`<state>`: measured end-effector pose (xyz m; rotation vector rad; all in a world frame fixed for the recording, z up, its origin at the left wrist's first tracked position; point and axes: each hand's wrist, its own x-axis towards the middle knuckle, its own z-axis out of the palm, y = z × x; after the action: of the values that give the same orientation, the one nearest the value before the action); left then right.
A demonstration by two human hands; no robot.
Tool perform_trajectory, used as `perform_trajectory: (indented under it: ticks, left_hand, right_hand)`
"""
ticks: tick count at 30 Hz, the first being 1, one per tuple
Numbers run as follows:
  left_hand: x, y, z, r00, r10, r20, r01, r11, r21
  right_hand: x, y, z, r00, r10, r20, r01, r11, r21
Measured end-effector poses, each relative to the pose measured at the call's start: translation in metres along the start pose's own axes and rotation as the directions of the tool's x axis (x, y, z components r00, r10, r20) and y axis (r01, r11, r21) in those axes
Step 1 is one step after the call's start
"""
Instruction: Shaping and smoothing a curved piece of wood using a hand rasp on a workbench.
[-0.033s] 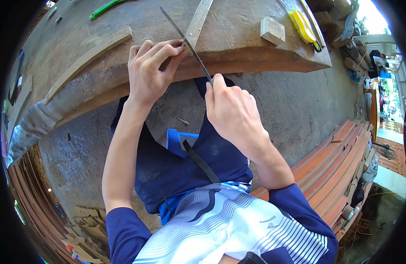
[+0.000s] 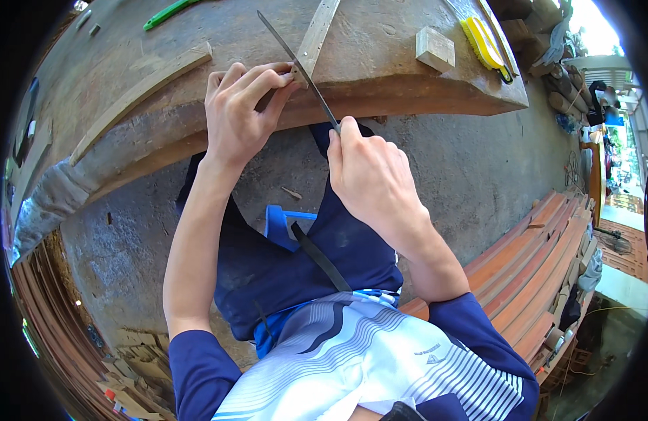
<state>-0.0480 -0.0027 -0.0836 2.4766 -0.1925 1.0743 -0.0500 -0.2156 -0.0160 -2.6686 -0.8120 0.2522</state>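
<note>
My left hand [image 2: 241, 112] is at the front edge of a thick wooden workbench [image 2: 380, 74]. Its thumb and forefinger pinch a small piece of wood [image 2: 300, 78] at the near end of a narrow wooden strip [image 2: 318, 34]; whether the two are joined I cannot tell. In my right hand [image 2: 373, 168] is a long thin dark metal file [image 2: 319, 101], its grip end covered by my fingers. The file slants away to the upper left, crossing over the small wood piece just beside my left fingertips.
On the bench lie a wooden block [image 2: 435, 49], a yellow brush [image 2: 484, 45], a green-handled tool [image 2: 168, 14] and a long wooden strip [image 2: 145, 98]. Reddish planks [image 2: 520, 259] are stacked at the right, more boards [image 2: 47, 302] at the left. A blue object [image 2: 276, 223] shows between my legs.
</note>
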Motion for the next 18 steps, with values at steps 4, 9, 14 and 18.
perform_trajectory:
  ticks: [4,9,14,18]
  left_hand:
    - [0.0,0.003,0.0,1.0,-0.003,-0.013,0.004,1.0,0.024]
    - [-0.002,0.0,0.0,1.0,-0.001,0.007,0.001,1.0,0.026]
    - [-0.003,-0.004,0.002,1.0,0.011,0.006,-0.011,1.0,0.015]
    - [-0.002,-0.002,0.002,1.0,0.006,0.005,-0.007,0.999,0.034]
  right_hand:
    - [-0.004,0.003,0.001,0.999,-0.01,-0.039,0.009,1.0,-0.023]
    - [-0.014,0.004,-0.003,0.997,0.07,0.03,-0.071,0.997,0.032]
    - [-0.003,0.004,0.002,0.999,0.038,-0.013,-0.038,0.999,0.024]
    - [0.003,0.005,0.006,1.0,0.011,-0.022,-0.012,1.0,-0.016]
